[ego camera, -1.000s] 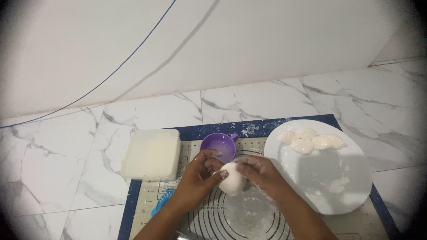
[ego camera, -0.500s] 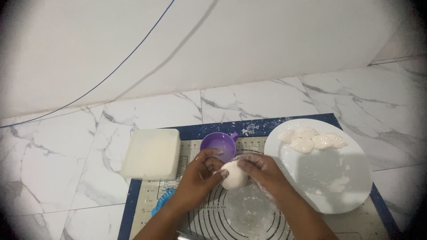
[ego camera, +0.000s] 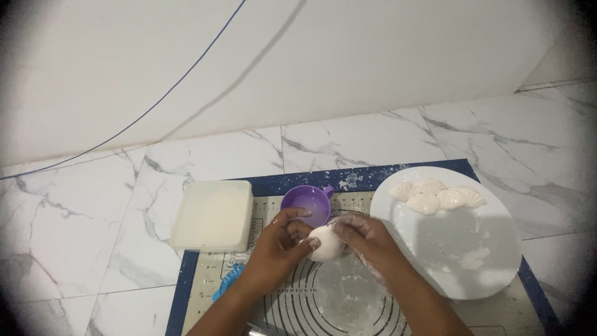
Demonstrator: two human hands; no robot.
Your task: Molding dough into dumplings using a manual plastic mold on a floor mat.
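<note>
Two hands, left hand (ego camera: pixel 278 241) and right hand (ego camera: pixel 367 235), pinch dough ball (ego camera: pixel 326 242) between floured fingertips above baking mat (ego camera: pixel 298 292). Risks: sticky dough tearing; left knuckles nudging purple cup (ego camera: pixel 306 204) just behind.

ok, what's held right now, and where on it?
A white dough ball, pinched between both hands: left hand fingertips on its left side, right hand on its right.

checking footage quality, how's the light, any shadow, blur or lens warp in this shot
Head view: soft, even indoor light, no harsh glare. A grey shadow falls across the white plate. The corners darken in a round vignette, and the wall line bows, a sign of wide-angle warp. The left hand, right hand and dough ball look fairly sharp, with little motion blur.
</note>
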